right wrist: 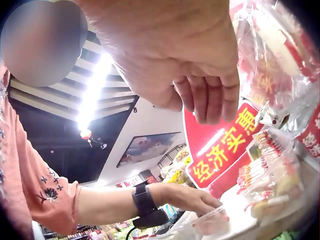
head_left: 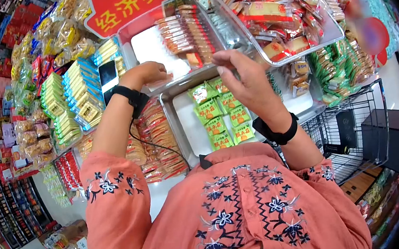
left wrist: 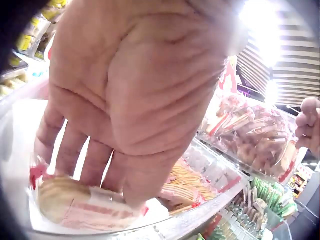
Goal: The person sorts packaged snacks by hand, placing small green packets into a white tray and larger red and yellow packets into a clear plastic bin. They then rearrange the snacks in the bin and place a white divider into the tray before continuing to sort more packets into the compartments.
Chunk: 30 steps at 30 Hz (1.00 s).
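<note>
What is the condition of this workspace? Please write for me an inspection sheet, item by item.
Surface: upper tray and lower tray, white bottoms partly bare.
Job's things: clear biscuit packet at the upper tray's near edge; packet rows farther in.
Clutter: green packets in the lower tray.
Hands: left hand holds the clear biscuit packet; right hand above the trays, nothing seen in it.
Cables: black cable from the left wristband.
Surroundings: red sign, wire cart.
</note>
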Tool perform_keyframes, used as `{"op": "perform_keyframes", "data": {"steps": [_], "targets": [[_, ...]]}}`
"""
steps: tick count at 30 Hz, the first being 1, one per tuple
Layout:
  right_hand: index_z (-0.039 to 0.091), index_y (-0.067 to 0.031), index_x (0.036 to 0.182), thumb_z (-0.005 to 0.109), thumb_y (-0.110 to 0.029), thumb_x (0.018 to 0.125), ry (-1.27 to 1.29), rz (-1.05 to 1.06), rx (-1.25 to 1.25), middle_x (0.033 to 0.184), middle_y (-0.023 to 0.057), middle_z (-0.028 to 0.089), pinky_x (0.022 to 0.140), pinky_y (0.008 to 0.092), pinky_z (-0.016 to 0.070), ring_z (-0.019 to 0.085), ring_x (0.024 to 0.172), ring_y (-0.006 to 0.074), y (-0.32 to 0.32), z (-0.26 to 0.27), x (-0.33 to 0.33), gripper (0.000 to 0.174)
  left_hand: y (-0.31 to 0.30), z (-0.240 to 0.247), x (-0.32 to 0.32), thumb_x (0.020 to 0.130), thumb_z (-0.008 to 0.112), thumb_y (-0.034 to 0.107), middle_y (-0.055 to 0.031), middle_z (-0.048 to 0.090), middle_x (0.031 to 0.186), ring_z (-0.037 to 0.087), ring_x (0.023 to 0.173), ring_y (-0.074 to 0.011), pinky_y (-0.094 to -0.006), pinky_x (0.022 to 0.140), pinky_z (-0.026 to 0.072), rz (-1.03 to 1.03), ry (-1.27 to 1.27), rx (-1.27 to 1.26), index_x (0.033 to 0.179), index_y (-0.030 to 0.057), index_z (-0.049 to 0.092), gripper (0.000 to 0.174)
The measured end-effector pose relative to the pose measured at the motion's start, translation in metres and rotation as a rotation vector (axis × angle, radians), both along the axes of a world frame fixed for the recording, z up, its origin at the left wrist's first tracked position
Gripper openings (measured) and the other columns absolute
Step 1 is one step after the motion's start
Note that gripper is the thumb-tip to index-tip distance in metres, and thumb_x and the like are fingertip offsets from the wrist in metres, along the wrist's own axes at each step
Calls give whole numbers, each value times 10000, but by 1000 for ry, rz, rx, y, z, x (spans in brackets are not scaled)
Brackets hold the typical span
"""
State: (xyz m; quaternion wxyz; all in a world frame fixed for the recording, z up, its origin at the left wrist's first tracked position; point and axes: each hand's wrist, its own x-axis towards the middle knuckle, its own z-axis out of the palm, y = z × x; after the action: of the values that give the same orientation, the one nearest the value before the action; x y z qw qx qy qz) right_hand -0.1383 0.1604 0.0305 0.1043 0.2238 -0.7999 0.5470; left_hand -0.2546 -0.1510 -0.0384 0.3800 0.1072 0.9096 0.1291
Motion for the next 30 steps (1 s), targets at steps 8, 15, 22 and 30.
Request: {"op": "perform_keyframes", "data": {"steps": [8,15,22,30], "targets": [[597,70,1204,606,-47,966,-244,101,-72,1083,200,711,863,338,556,719,1003,249,-9,-17,-2,266,-16,-22,5,924,595,336,-237,719,1048,697,954,-373,-447,826,543,-141,222,-11,1142,38,681,379],[537,47,1312,592,-172,1010,-593,139,-342,1091,129,701,853,331,559,705,1002,216,-22,-49,-24,377,26,71,6,952,614,352,-185,713,859,701,767,-266,-390,690,540,131,353,148,1000,-2,667,361],[505,3,1282,587,-250,1038,-973,335,-963,1143,155,654,803,397,611,714,963,249,-52,-49,-66,361,56,98,-2,1008,626,433,1,677,1011,630,865,-107,-295,706,507,153,55,677,1230,92,644,407],[573,94,1105,583,-70,965,-1097,238,-840,1032,164,650,685,416,644,733,894,312,-77,-86,-105,215,26,-8,-123,947,682,373,-257,661,1274,659,1155,-333,-403,958,515,10,632,323,1327,-46,583,574]]}}
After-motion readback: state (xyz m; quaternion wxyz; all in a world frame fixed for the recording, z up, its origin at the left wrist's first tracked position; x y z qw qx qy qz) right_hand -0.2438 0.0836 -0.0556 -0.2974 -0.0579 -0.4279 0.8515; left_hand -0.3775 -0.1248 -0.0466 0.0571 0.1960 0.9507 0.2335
